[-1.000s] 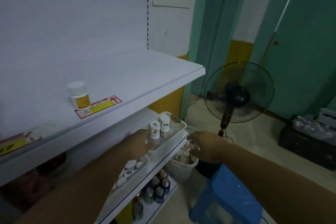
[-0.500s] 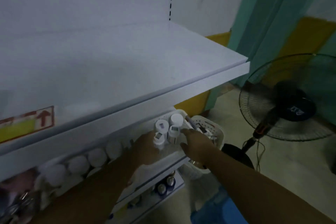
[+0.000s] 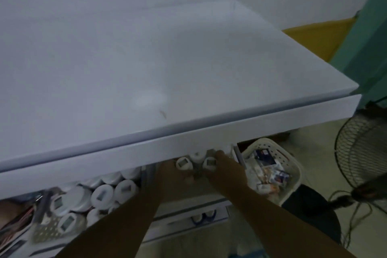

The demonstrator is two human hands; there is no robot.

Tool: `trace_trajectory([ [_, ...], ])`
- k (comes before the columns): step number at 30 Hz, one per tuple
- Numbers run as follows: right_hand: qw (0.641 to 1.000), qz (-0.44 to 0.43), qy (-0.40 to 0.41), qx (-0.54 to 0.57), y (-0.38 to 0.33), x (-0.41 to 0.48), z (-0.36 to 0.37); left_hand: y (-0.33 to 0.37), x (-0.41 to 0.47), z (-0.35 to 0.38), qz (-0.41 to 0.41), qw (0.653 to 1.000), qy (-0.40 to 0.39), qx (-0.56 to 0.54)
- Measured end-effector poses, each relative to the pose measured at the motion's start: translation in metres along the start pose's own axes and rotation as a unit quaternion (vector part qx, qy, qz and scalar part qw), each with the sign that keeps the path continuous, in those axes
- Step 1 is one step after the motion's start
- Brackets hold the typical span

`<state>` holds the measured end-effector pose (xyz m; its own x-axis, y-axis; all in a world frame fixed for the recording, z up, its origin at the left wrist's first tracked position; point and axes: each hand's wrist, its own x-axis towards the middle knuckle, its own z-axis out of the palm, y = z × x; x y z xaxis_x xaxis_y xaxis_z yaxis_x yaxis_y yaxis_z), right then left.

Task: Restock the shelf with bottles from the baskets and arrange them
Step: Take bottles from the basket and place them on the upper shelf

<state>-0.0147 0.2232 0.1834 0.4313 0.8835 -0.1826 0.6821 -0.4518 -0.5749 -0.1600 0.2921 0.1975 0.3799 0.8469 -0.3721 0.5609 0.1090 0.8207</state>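
The wide white upper shelf (image 3: 167,69) fills most of the view and has nothing on it here. Just under its front edge, both my hands reach into a white basket (image 3: 232,151) on the shelf below. My left hand (image 3: 172,178) wraps around a white-capped bottle (image 3: 183,163). My right hand (image 3: 227,172) curls its fingers round the neighbouring white-capped bottle (image 3: 210,163). A third cap (image 3: 196,155) shows behind them, half hidden by the shelf edge.
Several more white-capped bottles (image 3: 104,194) fill a basket to the left on the same lower shelf. A perforated white basket (image 3: 293,165) of small packets stands at the right. Further right, a black floor fan (image 3: 362,153) stands with its cable on the floor. Dark-capped bottles (image 3: 204,216) sit lower down.
My head has moved closer and tilted down, so the upper shelf now covers most of the view. Both hands have closed in on the bottles in the basket.
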Motion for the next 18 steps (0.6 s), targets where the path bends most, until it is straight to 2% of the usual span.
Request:
trace_trajectory([
  [2,1.000,-0.021,0.008,0.017,-0.002,-0.004,-0.005,0.007,-0.011,-0.014,0.009,0.999,-0.029,-0.032],
  [3,0.999,-0.023,0.007,0.046,-0.005,-0.007,-0.008,0.010,-0.016,-0.025,0.018,0.998,-0.017,-0.056],
  [6,0.982,-0.008,-0.030,0.189,-0.024,-0.014,-0.022,0.025,-0.042,-0.051,0.022,0.988,-0.003,-0.154],
  [10,0.879,0.016,-0.105,0.465,-0.073,-0.045,-0.037,0.029,-0.086,-0.087,0.022,0.965,-0.024,-0.261],
  [14,0.807,0.015,-0.165,0.566,-0.137,-0.106,-0.018,0.011,-0.151,-0.126,0.028,0.950,-0.019,-0.309],
  [16,0.808,0.012,-0.191,0.557,-0.171,-0.139,-0.005,-0.004,-0.185,-0.149,0.041,0.942,0.000,-0.334],
  [18,0.827,-0.007,-0.196,0.526,-0.206,-0.170,0.003,-0.018,-0.219,-0.175,0.054,0.937,0.028,-0.344],
])
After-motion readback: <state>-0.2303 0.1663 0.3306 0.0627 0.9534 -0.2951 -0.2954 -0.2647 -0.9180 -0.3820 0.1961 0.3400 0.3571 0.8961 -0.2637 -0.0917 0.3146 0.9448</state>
